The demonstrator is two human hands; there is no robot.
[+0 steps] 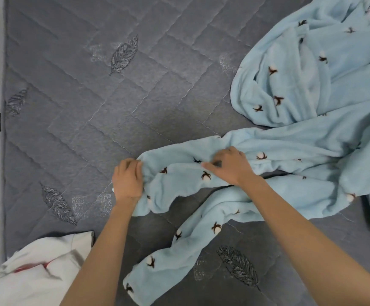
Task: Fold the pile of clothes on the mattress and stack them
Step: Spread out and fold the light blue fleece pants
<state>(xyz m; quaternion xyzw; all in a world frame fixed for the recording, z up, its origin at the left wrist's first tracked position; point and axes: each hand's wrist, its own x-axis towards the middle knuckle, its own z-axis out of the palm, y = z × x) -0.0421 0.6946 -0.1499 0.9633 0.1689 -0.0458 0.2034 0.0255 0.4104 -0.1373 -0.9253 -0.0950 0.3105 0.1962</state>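
Head view shows your grey quilted mattress (91,96) with the pale blue fleece garment (312,140) sprawled across its right half, one long limb stretched toward the middle. A white garment (40,268) is bunched at the near left corner. Your left hand (127,178) clutches that limb's end; your right hand (229,165) pinches the fleece just beside it. Pull the limb taut and flat before folding, so the thick pile doesn't bunch. No basket or bin shows.

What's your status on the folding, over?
Left hand grips end of light-blue fleece garment. Right hand pinches it alongside. Unfolded on mattress. White cloth at near-left corner, apart.
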